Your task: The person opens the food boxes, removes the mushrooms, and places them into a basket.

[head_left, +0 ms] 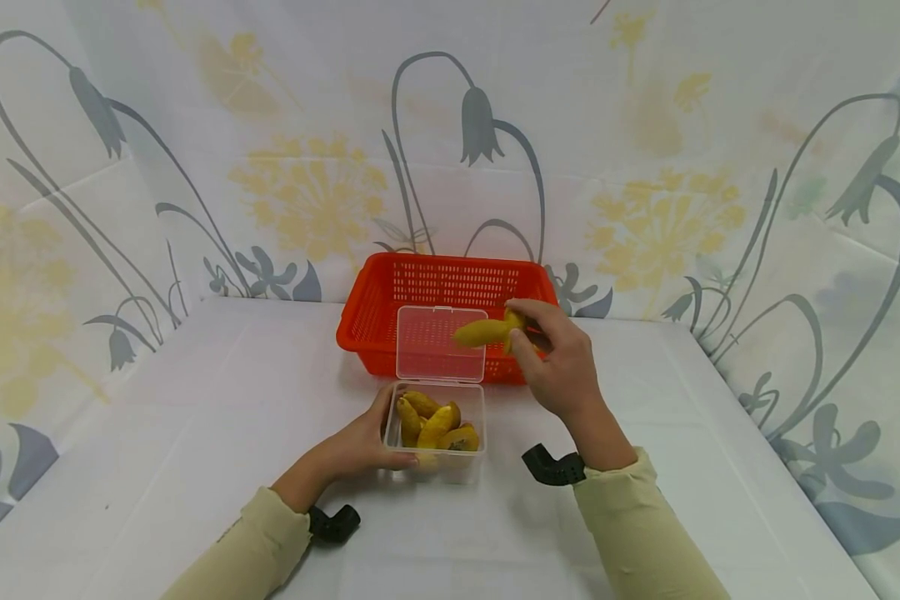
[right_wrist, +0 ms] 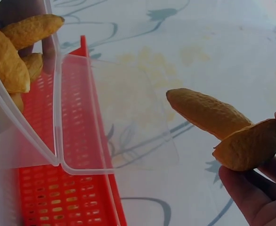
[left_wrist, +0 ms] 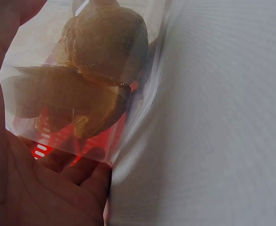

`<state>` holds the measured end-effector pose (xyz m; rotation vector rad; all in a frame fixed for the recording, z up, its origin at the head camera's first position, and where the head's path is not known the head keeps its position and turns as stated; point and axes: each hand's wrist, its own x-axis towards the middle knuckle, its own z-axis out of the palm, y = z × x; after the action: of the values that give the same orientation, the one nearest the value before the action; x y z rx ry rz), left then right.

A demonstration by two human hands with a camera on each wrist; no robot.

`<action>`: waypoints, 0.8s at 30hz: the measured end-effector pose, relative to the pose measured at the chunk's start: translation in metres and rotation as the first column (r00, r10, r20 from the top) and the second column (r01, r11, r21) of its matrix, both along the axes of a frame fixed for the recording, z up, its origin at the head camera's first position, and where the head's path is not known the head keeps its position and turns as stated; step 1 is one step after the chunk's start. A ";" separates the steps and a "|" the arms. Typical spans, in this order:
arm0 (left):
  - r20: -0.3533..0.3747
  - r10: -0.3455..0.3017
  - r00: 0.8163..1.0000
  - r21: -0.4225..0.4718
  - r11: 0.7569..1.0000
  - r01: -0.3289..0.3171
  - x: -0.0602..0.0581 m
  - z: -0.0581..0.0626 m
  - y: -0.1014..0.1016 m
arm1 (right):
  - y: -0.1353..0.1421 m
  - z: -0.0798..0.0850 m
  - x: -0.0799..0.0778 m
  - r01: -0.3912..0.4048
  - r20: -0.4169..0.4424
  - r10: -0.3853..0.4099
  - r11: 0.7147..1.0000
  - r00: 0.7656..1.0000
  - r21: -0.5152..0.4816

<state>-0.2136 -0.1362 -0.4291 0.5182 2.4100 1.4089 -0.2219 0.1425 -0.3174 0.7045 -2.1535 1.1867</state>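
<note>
My right hand (head_left: pixel 567 364) pinches wrinkled yellow fruit-like pieces (head_left: pixel 482 332) between thumb and fingers, above the raised lid and the near part of the red basket. Two show in the right wrist view: a long one (right_wrist: pixel 206 109) and a broader, rounded one (right_wrist: pixel 247 147). A clear plastic box (head_left: pixel 484 421) stands on the table with its hinged lid (head_left: pixel 442 372) swung up. Inside lie several similar yellow pieces (head_left: pixel 435 427). My left hand (head_left: pixel 354 443) grips the box's left side, thumb at the front and fingers behind.
Directly behind the box is a red slotted plastic basket (head_left: pixel 356 335), partly seen through the clear lid. A white cloth (head_left: pixel 195 433) covers the table. Flower-patterned cloth (head_left: pixel 450 200) hangs behind and at both sides.
</note>
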 end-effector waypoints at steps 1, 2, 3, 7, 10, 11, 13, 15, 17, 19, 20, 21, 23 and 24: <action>-0.002 -0.003 1.000 0.004 1.000 0.003 0.000 0.000 0.000 | 0.000 0.000 0.000 0.004 -0.004 -0.004 1.000 1.000 -0.006; -0.004 -0.006 1.000 0.008 1.000 0.006 0.000 0.000 0.000 | 0.001 -0.001 -0.001 0.011 -0.007 -0.011 1.000 1.000 -0.008; -0.006 -0.009 1.000 0.013 1.000 0.009 0.000 0.000 0.000 | 0.001 -0.002 -0.002 0.018 -0.011 -0.018 1.000 1.000 -0.012; -0.011 -0.017 1.000 0.019 1.000 0.017 0.000 0.000 0.000 | 0.003 -0.004 -0.005 0.040 -0.030 -0.042 0.998 0.999 -0.040; -0.015 -0.020 1.000 0.020 1.000 0.020 0.000 0.000 0.000 | 0.003 -0.006 -0.007 0.047 -0.046 -0.050 0.996 0.998 -0.072; -0.016 -0.021 1.000 0.020 1.000 0.021 0.000 0.000 0.000 | 0.004 -0.006 -0.008 0.047 -0.051 -0.051 0.996 0.997 -0.081; -0.017 -0.022 1.000 0.022 0.999 0.022 0.000 0.000 0.000 | 0.004 -0.008 -0.009 0.050 -0.057 -0.056 0.994 0.997 -0.094; -0.016 -0.023 1.000 0.024 0.999 0.023 0.000 0.000 0.000 | 0.003 -0.008 -0.010 0.052 -0.064 -0.059 0.993 0.996 -0.102; -0.014 -0.021 1.000 0.021 1.000 0.021 0.000 0.000 0.000 | 0.003 -0.009 -0.010 0.058 -0.074 -0.066 0.993 0.995 -0.105; -0.016 -0.018 1.000 0.018 1.000 0.018 0.000 0.000 0.000 | 0.003 -0.010 -0.011 0.065 -0.086 -0.074 0.992 0.994 -0.108; -0.016 -0.018 1.000 0.018 1.000 0.018 0.000 0.000 0.000 | 0.003 -0.010 -0.011 0.068 -0.092 -0.078 0.992 0.993 -0.111; -0.018 -0.017 1.000 0.018 1.000 0.017 0.000 0.000 0.000 | 0.002 -0.011 -0.011 0.070 -0.098 -0.082 0.991 0.992 -0.113; -0.018 -0.017 1.000 0.019 1.000 0.017 0.000 0.000 0.000 | 0.002 -0.012 -0.012 0.077 -0.107 -0.090 0.990 0.990 -0.120; -0.019 -0.017 1.000 0.019 1.000 0.017 0.000 0.000 0.000 | 0.002 -0.012 -0.012 0.080 -0.111 -0.094 0.989 0.989 -0.123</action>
<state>-0.2132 -0.1364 -0.4295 0.5580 2.4036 1.4278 -0.2344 0.1443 -0.3294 0.6068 -1.9798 1.1865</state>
